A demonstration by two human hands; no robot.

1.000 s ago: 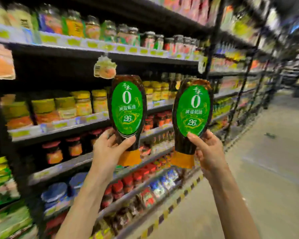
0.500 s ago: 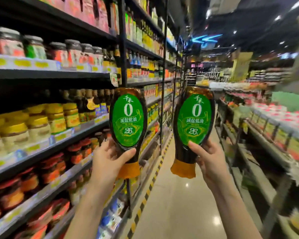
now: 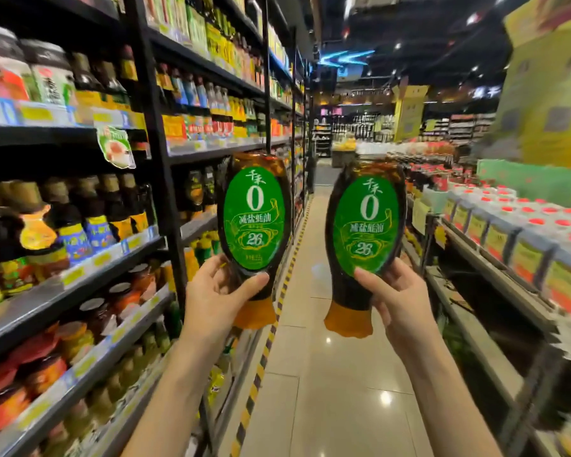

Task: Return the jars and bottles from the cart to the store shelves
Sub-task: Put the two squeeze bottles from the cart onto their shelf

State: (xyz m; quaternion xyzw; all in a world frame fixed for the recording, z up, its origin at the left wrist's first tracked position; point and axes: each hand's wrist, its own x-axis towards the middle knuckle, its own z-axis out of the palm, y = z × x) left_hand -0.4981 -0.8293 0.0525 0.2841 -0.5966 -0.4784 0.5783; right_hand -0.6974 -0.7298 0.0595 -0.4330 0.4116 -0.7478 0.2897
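Left bottle [image 3: 254, 222] in left hand [image 3: 216, 300], right bottle [image 3: 365, 232] in right hand [image 3: 399, 300]

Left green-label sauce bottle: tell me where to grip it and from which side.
Probably grip the left bottle at its narrow waist just above the orange cap, coming from its left side, as the left hand does. It is held cap-down, and the body widens above, so the taper suits a wrapped grip.
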